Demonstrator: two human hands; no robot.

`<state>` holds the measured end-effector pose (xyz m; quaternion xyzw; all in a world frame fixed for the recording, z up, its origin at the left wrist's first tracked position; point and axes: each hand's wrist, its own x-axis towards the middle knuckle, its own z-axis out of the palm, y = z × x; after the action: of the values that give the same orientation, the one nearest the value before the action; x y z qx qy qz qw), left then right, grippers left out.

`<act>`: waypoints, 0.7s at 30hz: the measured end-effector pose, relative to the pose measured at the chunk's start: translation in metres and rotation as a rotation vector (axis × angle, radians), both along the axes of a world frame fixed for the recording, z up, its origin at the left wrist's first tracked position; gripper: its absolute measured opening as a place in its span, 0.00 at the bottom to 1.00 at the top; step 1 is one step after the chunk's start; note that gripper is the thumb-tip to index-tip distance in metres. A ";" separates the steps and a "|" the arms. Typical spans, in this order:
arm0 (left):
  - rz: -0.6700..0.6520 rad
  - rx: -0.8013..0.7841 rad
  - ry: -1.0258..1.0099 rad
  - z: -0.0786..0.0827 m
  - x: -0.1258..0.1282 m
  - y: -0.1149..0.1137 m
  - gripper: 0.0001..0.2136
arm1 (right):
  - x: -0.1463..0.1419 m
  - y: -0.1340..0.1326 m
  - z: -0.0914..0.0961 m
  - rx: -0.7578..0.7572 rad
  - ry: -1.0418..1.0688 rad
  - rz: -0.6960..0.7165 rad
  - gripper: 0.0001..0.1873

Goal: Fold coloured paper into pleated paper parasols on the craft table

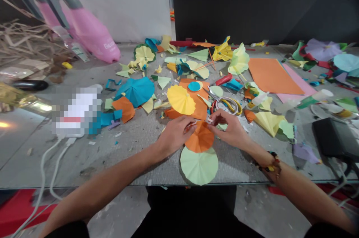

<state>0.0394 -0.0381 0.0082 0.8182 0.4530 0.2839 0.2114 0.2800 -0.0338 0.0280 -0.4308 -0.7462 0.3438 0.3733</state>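
Note:
My left hand (175, 136) and my right hand (228, 130) meet above a pleated orange paper disc (199, 139). Fingertips of both are pinched at its upper edge. A small white strip (209, 121) shows in my right fingers, and a bit of white shows at my left fingertips; whether it is one piece, and of what material, I cannot make out. Below the orange disc, partly overlapped by it, lies a pleated pale green paper disc (199, 167). Just beyond my hands are a pleated yellow disc (181, 99) and scissors (211, 94), beside ring-shaped rolls (226, 106).
Paper scraps and paper flowers (144, 55) litter the tabletop. A blue pleated paper (136, 91) and a blurred-out phone (80, 109) with white cables lie left. Orange sheets (273, 75), glue bottles (315, 98) and a black adapter (336, 139) lie right. Pink spray bottles (89, 34) stand back left.

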 end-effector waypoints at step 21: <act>-0.033 -0.363 -0.350 0.000 0.004 0.007 0.16 | -0.011 0.000 -0.004 -0.035 -0.141 0.088 0.13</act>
<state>0.0437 -0.0312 0.0082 0.7125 0.4397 0.3319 0.4346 0.2686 -0.0338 0.0238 -0.4273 -0.7826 0.3419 0.2967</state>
